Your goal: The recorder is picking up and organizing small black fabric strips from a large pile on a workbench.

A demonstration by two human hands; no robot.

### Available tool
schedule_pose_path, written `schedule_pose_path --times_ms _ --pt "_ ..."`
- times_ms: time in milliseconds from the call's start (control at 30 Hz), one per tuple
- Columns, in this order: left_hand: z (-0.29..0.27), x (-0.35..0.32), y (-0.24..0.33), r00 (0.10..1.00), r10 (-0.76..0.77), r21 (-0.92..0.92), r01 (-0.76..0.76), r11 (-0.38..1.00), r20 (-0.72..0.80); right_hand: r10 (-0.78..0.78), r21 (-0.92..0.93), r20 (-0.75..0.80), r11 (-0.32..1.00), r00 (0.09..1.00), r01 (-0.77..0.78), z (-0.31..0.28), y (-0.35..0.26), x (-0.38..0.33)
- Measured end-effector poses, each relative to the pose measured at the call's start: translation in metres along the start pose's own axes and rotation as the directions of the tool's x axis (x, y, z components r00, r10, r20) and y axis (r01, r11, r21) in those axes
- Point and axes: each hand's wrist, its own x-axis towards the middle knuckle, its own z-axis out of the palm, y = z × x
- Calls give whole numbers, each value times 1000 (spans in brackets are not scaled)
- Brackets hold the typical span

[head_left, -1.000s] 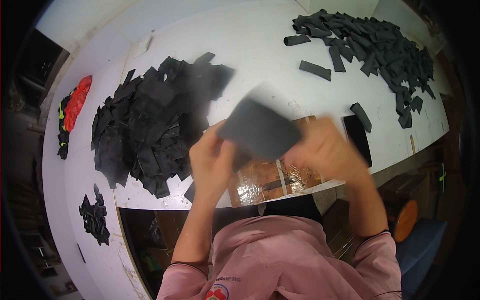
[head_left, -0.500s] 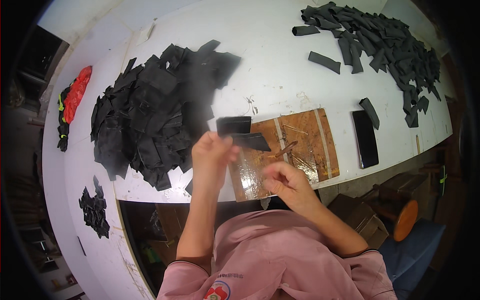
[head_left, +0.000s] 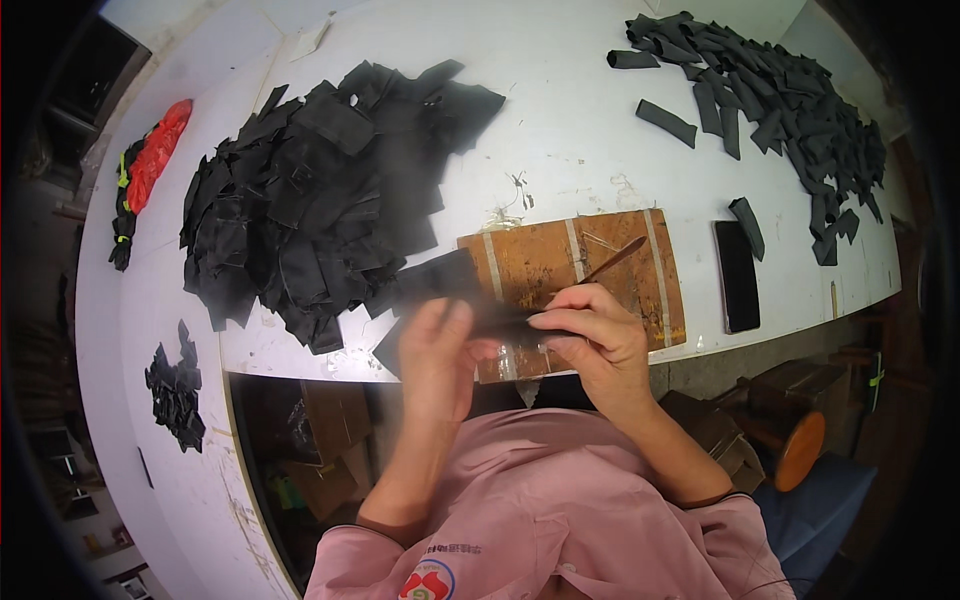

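Note:
My left hand (head_left: 437, 345), blurred by motion, is closed on one end of a dark piece of fabric (head_left: 505, 328) held low over the near part of a brown board. At the other end, my right hand (head_left: 598, 335) pinches the piece between thumb and fingers. A slim brown stick-like tool (head_left: 617, 260) slants up from the right hand's fingers over the board; its lower end is hidden by them. Another flat black piece (head_left: 440, 275) lies just beyond my left hand, against the board's left edge. The brown board (head_left: 530, 250) carries pale tape strips and shiny smears.
A large heap of black fabric pieces (head_left: 300, 210) covers the table's left. Rolled dark grey tubes (head_left: 760, 90) pile up far right. A phone (head_left: 737, 275) with one tube on it lies right of the board. A red bundle (head_left: 160, 155) and a small black pile (head_left: 177, 395) are farther left.
My left hand has come down and nearer to me with a dark piece, and my right hand has taken its other end. The brown tool has swung up and right. The whole view has shifted slightly.

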Motion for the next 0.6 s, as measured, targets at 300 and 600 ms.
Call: schedule_pose_path --times_ms 300,600 --pt "26 -7 -24 723 595 289 -521 803 -352 448 826 184 412 875 -384 16 12 -26" --pt "32 -5 -31 923 223 -84 -261 962 -314 274 289 -216 935 937 -207 24 12 -8"
